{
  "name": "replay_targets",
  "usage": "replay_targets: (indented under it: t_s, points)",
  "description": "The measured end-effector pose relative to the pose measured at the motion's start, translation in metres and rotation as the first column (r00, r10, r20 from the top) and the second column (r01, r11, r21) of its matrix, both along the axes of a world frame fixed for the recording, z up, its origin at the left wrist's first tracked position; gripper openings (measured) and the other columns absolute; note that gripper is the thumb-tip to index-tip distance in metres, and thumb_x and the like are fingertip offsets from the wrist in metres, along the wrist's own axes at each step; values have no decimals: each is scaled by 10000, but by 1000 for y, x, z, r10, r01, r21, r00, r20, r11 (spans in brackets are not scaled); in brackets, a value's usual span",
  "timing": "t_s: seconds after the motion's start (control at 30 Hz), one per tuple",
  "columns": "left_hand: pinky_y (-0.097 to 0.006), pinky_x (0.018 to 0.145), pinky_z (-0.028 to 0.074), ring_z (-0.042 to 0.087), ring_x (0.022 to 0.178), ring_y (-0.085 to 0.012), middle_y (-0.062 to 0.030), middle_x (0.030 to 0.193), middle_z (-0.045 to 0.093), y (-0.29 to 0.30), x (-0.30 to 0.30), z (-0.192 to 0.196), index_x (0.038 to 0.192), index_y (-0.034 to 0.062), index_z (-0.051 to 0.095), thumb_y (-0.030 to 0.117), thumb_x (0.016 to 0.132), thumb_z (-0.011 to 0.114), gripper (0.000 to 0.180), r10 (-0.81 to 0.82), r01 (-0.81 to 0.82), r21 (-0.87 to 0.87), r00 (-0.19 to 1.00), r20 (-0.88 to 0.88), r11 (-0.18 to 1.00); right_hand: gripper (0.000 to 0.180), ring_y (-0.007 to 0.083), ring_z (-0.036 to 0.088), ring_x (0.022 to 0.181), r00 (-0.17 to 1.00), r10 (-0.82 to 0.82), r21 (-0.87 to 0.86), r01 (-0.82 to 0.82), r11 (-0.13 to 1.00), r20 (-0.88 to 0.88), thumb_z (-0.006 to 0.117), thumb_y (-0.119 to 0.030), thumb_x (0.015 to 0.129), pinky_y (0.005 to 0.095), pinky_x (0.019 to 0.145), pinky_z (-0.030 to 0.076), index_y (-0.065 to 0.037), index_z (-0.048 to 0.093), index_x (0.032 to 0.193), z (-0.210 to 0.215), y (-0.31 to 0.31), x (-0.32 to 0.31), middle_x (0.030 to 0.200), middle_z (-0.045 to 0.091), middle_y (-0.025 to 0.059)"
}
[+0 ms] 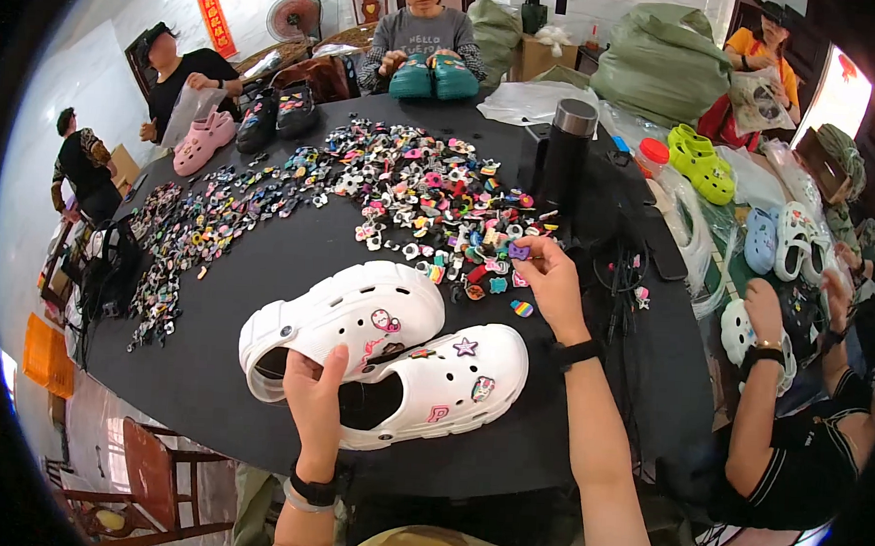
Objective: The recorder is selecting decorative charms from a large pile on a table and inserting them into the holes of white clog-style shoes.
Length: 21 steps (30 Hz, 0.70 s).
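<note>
Far left: orange crate [48,356] on the floor, wooden chair [160,476] near the counter [222,390], black bag [111,264] at the counter's edge. Co-worker in black [187,86] holds a clear bag and a pink clog [205,141]. Next to that, pair of dark clogs [259,121] on the counter. Loose charms [180,233] spread along the left side, running into a thicker multicolour heap [431,190] mid-counter, beyond the white shoes.

Rear white clog [378,305] and front white clog [457,381] lie side by side, toes rightward, charms fitted on both. Left hand [315,395] curled at the rear clog's near rim, thumb up, fingers partly hidden in the opening; it covers part of both shoes. Behind the heap, another co-worker [423,38] handles teal clogs [434,78].

Right hand [540,273] pinches a purple charm [518,251] between thumb and finger, over the heap's near right edge. Black bottle [568,152] stands upright just past it, blocking the view behind. Dark cables [621,281] run beside the right forearm, phone [669,256] further right. Then green sack [656,68], red-lidded jar [650,157], lime clogs [701,165], blue clog [761,240]. Far right, a co-worker's arms [759,404] by another white shoe [738,330].
</note>
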<state>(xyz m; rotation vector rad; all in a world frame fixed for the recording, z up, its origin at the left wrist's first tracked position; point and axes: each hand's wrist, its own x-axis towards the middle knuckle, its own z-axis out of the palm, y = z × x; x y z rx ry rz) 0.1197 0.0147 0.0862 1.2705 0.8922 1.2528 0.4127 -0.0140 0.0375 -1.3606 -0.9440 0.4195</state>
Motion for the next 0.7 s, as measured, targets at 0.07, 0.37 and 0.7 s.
replay_targets:
  t_s: [0.07, 0.37, 0.7]
  points:
    - [-254, 842, 448, 570, 964, -135, -108, 1095, 585, -1, 2, 0, 1144, -78, 486, 34, 850, 589, 331, 6, -6, 3, 1000, -3, 1000, 230, 58, 533, 676, 1000, 15, 14, -15, 1000, -19, 596, 12, 793, 200, 612, 439, -41, 608, 1017, -1, 0, 1, 805, 596, -3]
    - [-251, 857, 432, 552, 990, -128, -105, 1099, 581, 4, -1, 0, 1156, -83, 481, 57, 847, 595, 358, -44, 48, -68, 998, 49, 997, 199, 100, 584, 696, 965, 120, 3, -123, 992, -233, 540, 11, 821, 217, 631, 464, -3, 545, 1020, 8, -4, -3, 860, 614, 65]
    - [-245, 628, 497, 631, 716, -153, -118, 864, 648, 31, -30, 3, 947, -85, 610, 116, 774, 633, 265, -195, 205, -444, 978, 70, 872, 275, 69, 524, 704, 904, 276, 34, -280, 959, -327, 517, -171, 923, 203, 667, 436, 13, 557, 1124, 57, -15, -28, 877, 599, 26]
